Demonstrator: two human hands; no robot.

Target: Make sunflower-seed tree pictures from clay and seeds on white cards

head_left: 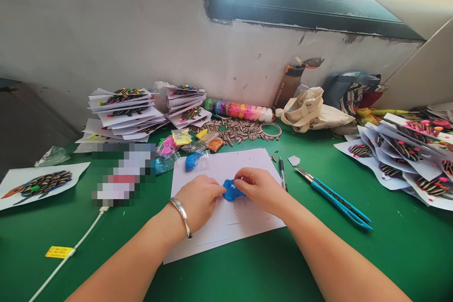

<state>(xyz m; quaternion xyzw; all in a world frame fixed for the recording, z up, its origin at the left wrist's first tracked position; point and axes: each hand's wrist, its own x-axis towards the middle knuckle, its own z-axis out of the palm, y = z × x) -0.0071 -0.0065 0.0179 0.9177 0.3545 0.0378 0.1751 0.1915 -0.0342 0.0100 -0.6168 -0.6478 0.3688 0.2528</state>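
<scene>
On a sheet of white paper [244,226] lies a flattened piece of blue modelling clay [231,192], with a few thin drawn lines showing below it. The fingertips of my left hand [200,198] are closed together at the clay's left edge. From the other side my right hand [260,188] pinches the clay's right and upper part, its thumb over the surface. A small bag of blue clay [193,162] rests on the paper's upper left. Fingers cover part of the clay's outline.
A blue utility knife [336,200] and a black pen [282,172] lie to the right. Behind are sunflower seeds [240,130], bagged coloured clay [181,137] and a tube of colours [240,109]. Stacked seed pictures [123,115] stand back left, more pictures [406,151] at right. A cable [83,240] crosses the left.
</scene>
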